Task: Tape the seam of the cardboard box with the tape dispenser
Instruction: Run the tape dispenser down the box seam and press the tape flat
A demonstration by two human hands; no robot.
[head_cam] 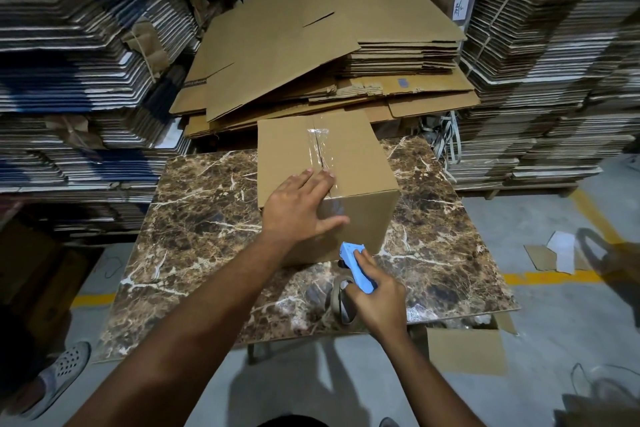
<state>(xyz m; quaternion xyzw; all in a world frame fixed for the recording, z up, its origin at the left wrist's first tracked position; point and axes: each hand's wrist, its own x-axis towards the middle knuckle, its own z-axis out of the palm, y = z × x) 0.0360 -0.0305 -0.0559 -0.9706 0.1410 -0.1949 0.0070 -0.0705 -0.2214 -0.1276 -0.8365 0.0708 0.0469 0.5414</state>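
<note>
Right hand (375, 302) grips tape dispenser (356, 267); left hand (298, 208) spread flat on box (353, 163).

Both arms reach forward — left hand (300, 210) flat, fingers spread; right hand (379, 302) fisted.

A packaging warehouse: tall bundled stacks of flattened cartons (69, 55) line the left, with more tied stacks (547, 80) on the right. Loose flat brown cardboard sheets (322, 45) pile up at the far side of a marble-patterned work table (207, 236), standing on a grey concrete floor (554, 340) marked with yellow lines (540, 277).
</note>
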